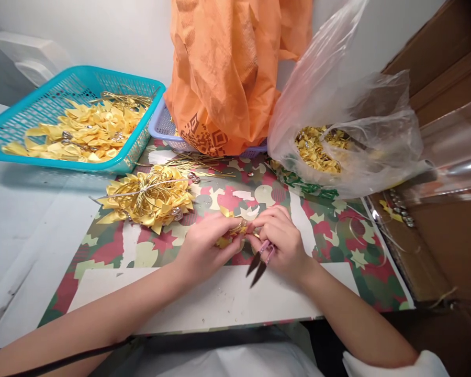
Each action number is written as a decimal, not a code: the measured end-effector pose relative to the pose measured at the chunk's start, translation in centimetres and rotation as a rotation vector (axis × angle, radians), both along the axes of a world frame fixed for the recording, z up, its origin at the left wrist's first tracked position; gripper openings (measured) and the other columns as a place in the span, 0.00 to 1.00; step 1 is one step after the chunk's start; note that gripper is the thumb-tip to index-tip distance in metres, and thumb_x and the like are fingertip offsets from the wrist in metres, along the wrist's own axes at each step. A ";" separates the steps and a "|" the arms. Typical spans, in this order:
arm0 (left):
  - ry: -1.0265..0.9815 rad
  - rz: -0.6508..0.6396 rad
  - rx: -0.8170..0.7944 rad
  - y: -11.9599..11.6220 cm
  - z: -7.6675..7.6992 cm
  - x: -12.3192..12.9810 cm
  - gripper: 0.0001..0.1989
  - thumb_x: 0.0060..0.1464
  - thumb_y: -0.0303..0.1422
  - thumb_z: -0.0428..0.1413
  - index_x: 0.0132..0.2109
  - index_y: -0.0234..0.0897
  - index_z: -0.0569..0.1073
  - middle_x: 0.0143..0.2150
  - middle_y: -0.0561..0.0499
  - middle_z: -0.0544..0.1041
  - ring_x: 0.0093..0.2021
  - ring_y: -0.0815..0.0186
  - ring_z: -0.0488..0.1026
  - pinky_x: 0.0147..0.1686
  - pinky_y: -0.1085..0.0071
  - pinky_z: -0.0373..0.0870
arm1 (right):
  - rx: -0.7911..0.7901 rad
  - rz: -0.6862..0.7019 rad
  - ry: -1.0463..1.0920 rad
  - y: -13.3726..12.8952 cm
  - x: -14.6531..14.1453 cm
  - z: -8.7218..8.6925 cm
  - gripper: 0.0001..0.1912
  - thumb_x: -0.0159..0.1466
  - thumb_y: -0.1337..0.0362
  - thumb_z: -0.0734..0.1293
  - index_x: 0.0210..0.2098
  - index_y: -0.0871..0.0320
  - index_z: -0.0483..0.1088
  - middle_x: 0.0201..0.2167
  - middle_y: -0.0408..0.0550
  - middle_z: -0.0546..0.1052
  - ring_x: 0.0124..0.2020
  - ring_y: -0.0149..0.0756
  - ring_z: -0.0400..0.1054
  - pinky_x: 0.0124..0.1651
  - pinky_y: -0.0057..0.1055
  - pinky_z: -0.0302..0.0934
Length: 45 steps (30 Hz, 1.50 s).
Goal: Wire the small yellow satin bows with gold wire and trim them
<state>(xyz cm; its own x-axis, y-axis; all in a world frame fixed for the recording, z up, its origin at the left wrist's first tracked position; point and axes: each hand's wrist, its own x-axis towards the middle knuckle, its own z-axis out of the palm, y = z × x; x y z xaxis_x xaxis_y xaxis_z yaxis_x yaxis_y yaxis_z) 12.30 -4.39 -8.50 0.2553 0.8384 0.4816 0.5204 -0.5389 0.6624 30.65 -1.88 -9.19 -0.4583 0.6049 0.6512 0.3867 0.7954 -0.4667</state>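
My left hand (210, 243) pinches a small yellow ribbon flower with gold wire (240, 226), held just above the table. From the other side my right hand (279, 238) meets it, fingertips closed at the wire. Tucked in the right palm is a pair of small scissors (262, 257) with pink handles, dark blades pointing down toward me. My fingers hide much of the flower. Left of my hands lies a bundle of yellow ribbon flowers (151, 196), their gold wire stems gathered in the middle.
A teal basket (121, 166) of yellow ribbon flowers stands at the left. Behind are a lavender basket (160, 123) and an orange bag (223, 78). Loose gold wires (204, 167) lie before them. A clear plastic bag (377, 162) with gold pieces sits right, beside cardboard (451, 225).
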 end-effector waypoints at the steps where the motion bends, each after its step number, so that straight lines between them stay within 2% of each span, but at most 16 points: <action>1: 0.007 0.000 -0.003 0.0 0.0 0.0 0.05 0.54 0.23 0.56 0.37 0.36 0.74 0.28 0.53 0.79 0.27 0.69 0.72 0.30 0.75 0.67 | -0.002 -0.020 -0.020 0.0 0.0 0.0 0.15 0.61 0.73 0.66 0.25 0.55 0.56 0.30 0.42 0.79 0.33 0.36 0.69 0.42 0.40 0.59; 4: 0.007 0.014 -0.010 0.1 -0.1 -0.1 0.04 0.54 0.24 0.57 0.38 0.34 0.75 0.28 0.51 0.79 0.27 0.68 0.73 0.30 0.74 0.68 | -0.010 -0.084 -0.033 0.1 0.1 0.0 0.16 0.59 0.73 0.67 0.25 0.55 0.55 0.33 0.42 0.80 0.35 0.38 0.68 0.45 0.42 0.57; 6: -0.004 0.019 -0.020 0.1 -0.1 -0.2 0.04 0.54 0.25 0.57 0.38 0.33 0.75 0.29 0.50 0.78 0.28 0.68 0.73 0.30 0.74 0.68 | -0.016 -0.116 0.004 0.2 0.3 0.2 0.17 0.57 0.73 0.68 0.24 0.55 0.54 0.33 0.42 0.80 0.35 0.38 0.67 0.43 0.42 0.57; 12: -0.041 0.023 -0.052 0.0 0.0 -0.1 0.02 0.54 0.26 0.57 0.36 0.32 0.74 0.27 0.51 0.76 0.26 0.69 0.70 0.29 0.74 0.66 | -0.019 -0.052 0.099 0.2 0.4 0.6 0.18 0.57 0.71 0.69 0.23 0.55 0.54 0.28 0.43 0.78 0.30 0.35 0.66 0.38 0.38 0.58; 14: -0.074 0.035 -0.080 0.0 0.2 -0.1 0.02 0.55 0.26 0.56 0.36 0.32 0.74 0.27 0.52 0.75 0.26 0.70 0.69 0.29 0.75 0.66 | -0.126 -0.033 0.162 0.2 0.4 0.6 0.19 0.57 0.71 0.69 0.23 0.55 0.53 0.25 0.42 0.75 0.26 0.33 0.64 0.34 0.35 0.58; 18: -0.167 0.069 -0.193 0.1 0.4 -0.1 0.04 0.56 0.27 0.56 0.39 0.33 0.74 0.29 0.51 0.77 0.28 0.70 0.71 0.30 0.75 0.67 | -0.587 -0.028 0.428 0.4 0.8 0.7 0.21 0.57 0.69 0.69 0.22 0.55 0.49 0.23 0.39 0.71 0.23 0.29 0.61 0.27 0.29 0.55; 20: -0.219 0.100 -0.280 0.1 0.4 -0.2 0.04 0.57 0.29 0.56 0.39 0.34 0.75 0.31 0.51 0.77 0.30 0.69 0.72 0.31 0.74 0.68 | -0.737 -0.053 0.618 0.8 1.2 0.8 0.21 0.56 0.68 0.69 0.22 0.55 0.49 0.23 0.38 0.69 0.23 0.28 0.62 0.27 0.28 0.57; 24: -0.378 0.142 -0.546 0.4 0.4 -0.1 0.08 0.58 0.35 0.56 0.38 0.35 0.76 0.34 0.48 0.80 0.34 0.64 0.77 0.32 0.72 0.70 | -0.801 -0.150 0.845 1.2 1.5 0.8 0.23 0.55 0.66 0.72 0.22 0.56 0.50 0.25 0.37 0.71 0.25 0.27 0.66 0.32 0.27 0.63; 27: -0.562 0.047 -0.748 0.6 0.6 0.1 0.10 0.56 0.38 0.59 0.40 0.35 0.76 0.36 0.47 0.82 0.36 0.61 0.79 0.34 0.70 0.74 | -0.852 -0.133 0.805 0.6 1.1 0.6 0.21 0.58 0.66 0.71 0.22 0.55 0.53 0.31 0.40 0.77 0.35 0.31 0.73 0.40 0.29 0.68; 29: -0.676 -0.035 -0.811 0.7 0.7 0.2 0.10 0.55 0.37 0.61 0.41 0.36 0.76 0.38 0.47 0.83 0.40 0.60 0.80 0.40 0.69 0.76 | -0.924 -0.080 0.740 0.0 0.6 0.4 0.20 0.60 0.64 0.70 0.22 0.55 0.53 0.37 0.43 0.79 0.40 0.35 0.75 0.45 0.33 0.70; 32: -0.787 -0.108 -0.850 0.8 0.7 0.3 0.10 0.54 0.36 0.62 0.43 0.37 0.77 0.39 0.48 0.83 0.42 0.62 0.80 0.46 0.68 0.75 | -0.999 -0.062 0.686 -0.5 -0.1 0.2 0.21 0.61 0.61 0.69 0.22 0.55 0.52 0.42 0.46 0.80 0.39 0.37 0.76 0.42 0.35 0.73; 35: -0.812 -0.140 -0.890 0.7 0.7 0.3 0.11 0.53 0.35 0.63 0.43 0.37 0.78 0.39 0.47 0.83 0.42 0.61 0.80 0.48 0.66 0.75 | -0.949 -0.102 0.647 -0.6 -0.5 0.1 0.22 0.60 0.60 0.69 0.21 0.54 0.52 0.40 0.47 0.81 0.33 0.37 0.77 0.33 0.33 0.74; 39: -0.734 -0.128 -0.902 0.5 0.5 0.4 0.11 0.50 0.34 0.64 0.42 0.37 0.77 0.40 0.47 0.82 0.43 0.61 0.78 0.46 0.66 0.75 | -0.759 -0.147 0.557 -0.8 -0.6 0.2 0.22 0.59 0.64 0.69 0.20 0.54 0.50 0.37 0.49 0.82 0.32 0.39 0.77 0.28 0.32 0.71; 45: -0.523 -0.126 -0.824 0.3 0.0 0.6 0.10 0.52 0.39 0.62 0.32 0.35 0.76 0.31 0.49 0.77 0.35 0.63 0.74 0.36 0.67 0.73 | -0.513 0.021 0.422 -1.6 -1.3 0.0 0.21 0.60 0.70 0.68 0.20 0.55 0.52 0.35 0.49 0.82 0.30 0.36 0.76 0.27 0.30 0.68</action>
<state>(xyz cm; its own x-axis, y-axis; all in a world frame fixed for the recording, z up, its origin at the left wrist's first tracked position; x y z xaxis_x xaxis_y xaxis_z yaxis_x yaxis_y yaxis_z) 12.93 -4.04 -8.50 0.2869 0.9438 -0.1643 0.0252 0.1640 0.9861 29.38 -3.44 -9.18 -0.2420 0.8796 0.4095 0.0747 0.4377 -0.8960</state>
